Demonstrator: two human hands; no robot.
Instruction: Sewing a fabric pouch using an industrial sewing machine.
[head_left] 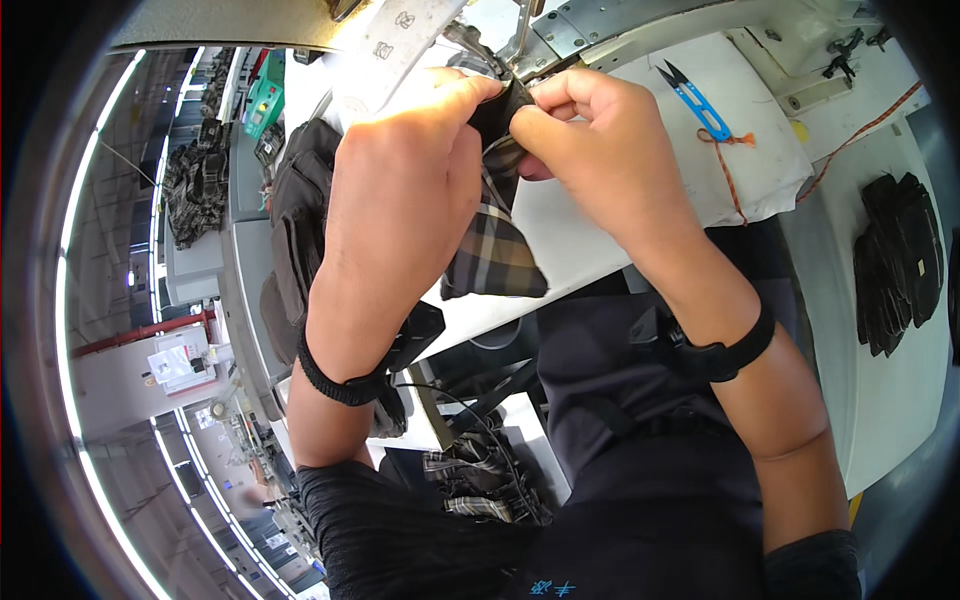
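Note:
My left hand (pixel 405 180) pinches a dark fabric piece (pixel 505 108) close to the metal foot and plate of a sewing machine (pixel 545 50). My right hand (pixel 600 140) grips the same piece from the right, thumb and forefinger at its edge. From this piece a plaid cloth section (pixel 500 250) in brown, grey and tan hangs over the white padded work surface (pixel 590 230). Blue thread snips (pixel 698 105) with an orange cord lie beside the machine, to the right of my right hand.
Dark folded garments (pixel 298 190) lie left of my left hand. A stack of dark pieces (pixel 895 265) rests on the right side surface (pixel 870 420). Plaid bundles (pixel 465 470) sit below the table. A green device (pixel 265 95) and plaid piles (pixel 195 180) are farther left.

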